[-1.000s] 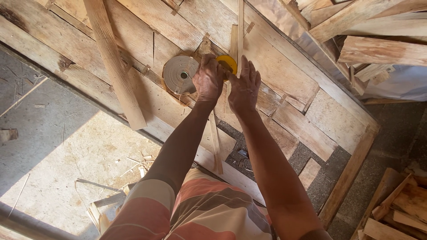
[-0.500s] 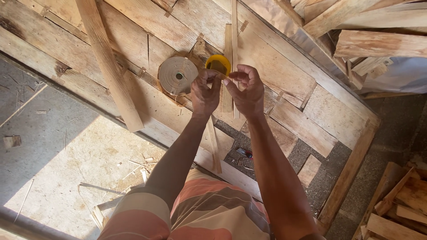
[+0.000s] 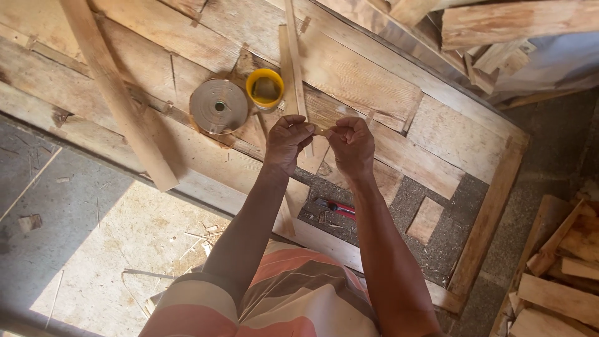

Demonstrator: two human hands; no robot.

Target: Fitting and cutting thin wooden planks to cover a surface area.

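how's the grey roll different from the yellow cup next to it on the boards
The grey roll is a wide, flat disc lying on its side with a small hole in the middle; the yellow cup is narrower, stands upright and is open at the top, showing a dark inside. The roll is dull grey-brown, the cup bright yellow. Both are round, rest on the wooden boards and lie beyond the left hand and right hand, untouched.

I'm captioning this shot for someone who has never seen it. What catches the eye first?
Two hands meet mid-frame, the left hand and right hand pinching a small pale strip between them. Just up-left on the plank panel lie a flat tape roll and a yellow cup.
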